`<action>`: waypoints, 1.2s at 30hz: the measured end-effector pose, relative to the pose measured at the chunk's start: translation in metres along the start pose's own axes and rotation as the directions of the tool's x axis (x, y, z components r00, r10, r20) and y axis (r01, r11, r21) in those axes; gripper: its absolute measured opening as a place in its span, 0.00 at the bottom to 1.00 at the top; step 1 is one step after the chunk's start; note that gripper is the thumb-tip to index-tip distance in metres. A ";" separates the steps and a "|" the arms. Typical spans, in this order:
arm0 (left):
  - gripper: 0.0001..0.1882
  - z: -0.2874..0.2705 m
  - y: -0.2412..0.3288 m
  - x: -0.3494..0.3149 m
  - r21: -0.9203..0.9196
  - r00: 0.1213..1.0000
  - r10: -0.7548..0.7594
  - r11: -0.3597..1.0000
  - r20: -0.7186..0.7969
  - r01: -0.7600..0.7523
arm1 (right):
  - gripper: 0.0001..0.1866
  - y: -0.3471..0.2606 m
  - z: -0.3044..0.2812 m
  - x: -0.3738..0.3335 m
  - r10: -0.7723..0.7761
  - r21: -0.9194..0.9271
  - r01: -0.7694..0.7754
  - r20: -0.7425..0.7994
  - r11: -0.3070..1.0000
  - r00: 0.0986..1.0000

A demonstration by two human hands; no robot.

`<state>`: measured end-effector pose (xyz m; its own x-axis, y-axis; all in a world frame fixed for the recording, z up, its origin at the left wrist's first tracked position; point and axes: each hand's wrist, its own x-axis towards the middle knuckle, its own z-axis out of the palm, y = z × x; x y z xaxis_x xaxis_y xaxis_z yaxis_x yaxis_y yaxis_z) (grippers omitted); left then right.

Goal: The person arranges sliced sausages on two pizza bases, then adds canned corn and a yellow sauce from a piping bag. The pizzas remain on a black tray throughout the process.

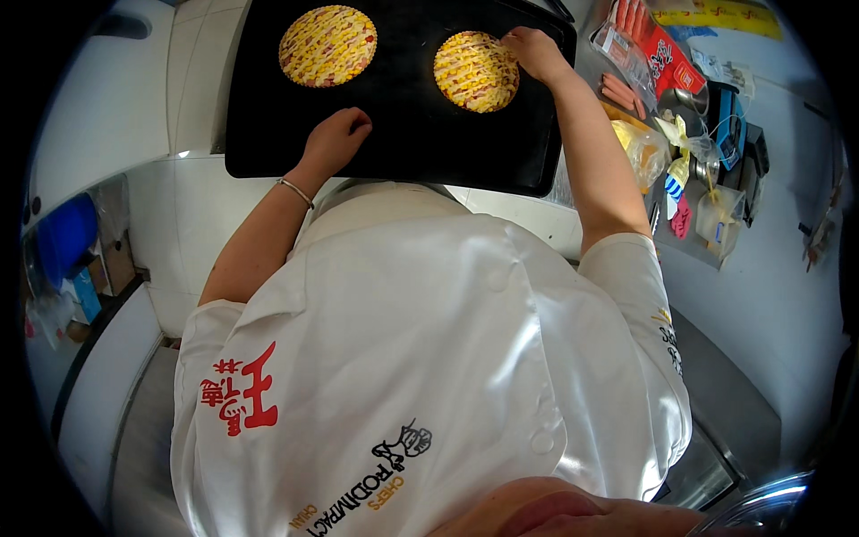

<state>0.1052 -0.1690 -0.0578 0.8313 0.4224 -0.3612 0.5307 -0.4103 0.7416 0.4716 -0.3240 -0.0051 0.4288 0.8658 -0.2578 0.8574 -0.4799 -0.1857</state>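
Two round pizzas lie apart on a large black baking tray, both covered with yellow and pinkish toppings and pale drizzled lines. My right hand is at the right rim of the right pizza, fingers drawn together over its edge. Whether they pinch the crust or a bit of topping is hidden. Below the left pizza, my left hand hovers over the near part of the tray with its fingers curled in. Nothing shows in it.
Right of the tray, a counter holds a red package, pink sausages, a clear bag with yellow contents, a tied piping bag and a blue-edged device. A blue container stands far left.
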 end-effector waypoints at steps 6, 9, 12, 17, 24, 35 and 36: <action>0.10 -0.002 0.001 0.002 0.014 0.998 -0.055 0.998 0.034 0.054 | 0.18 -0.002 0.005 -0.028 0.237 0.490 -0.350 0.278 0.798 0.931; 0.10 -0.002 0.002 0.003 -0.003 0.998 -0.056 0.998 0.039 0.056 | 0.20 -0.018 0.009 -0.034 0.283 0.406 -0.383 0.284 0.830 0.916; 0.10 0.000 0.004 0.005 0.006 0.997 -0.063 0.998 0.048 0.063 | 0.20 -0.028 0.033 -0.027 0.149 0.245 -0.171 0.104 0.954 0.983; 0.11 -0.002 -0.001 0.005 -0.009 0.998 -0.044 0.999 0.043 0.044 | 0.18 -0.049 0.036 -0.012 0.145 0.365 -0.195 0.160 0.910 0.976; 0.10 -0.002 -0.002 0.000 -0.012 0.998 -0.063 0.998 0.001 0.063 | 0.17 -0.052 0.028 0.021 0.129 0.189 -0.123 -0.021 0.974 0.991; 0.10 0.000 -0.002 0.005 -0.003 0.997 -0.076 0.997 0.030 0.076 | 0.14 0.042 0.054 0.056 0.060 0.182 -0.035 -0.134 0.983 0.989; 0.11 0.002 0.001 0.007 -0.022 0.997 -0.065 0.998 0.041 0.066 | 0.15 0.067 0.059 0.053 0.056 0.124 -0.037 -0.152 0.992 0.987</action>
<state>0.1118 -0.1676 -0.0610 0.8011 0.4149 -0.4314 0.5806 -0.3636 0.7285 0.5347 -0.3190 -0.0872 0.5142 0.8492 -0.1204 0.7990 -0.5253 -0.2926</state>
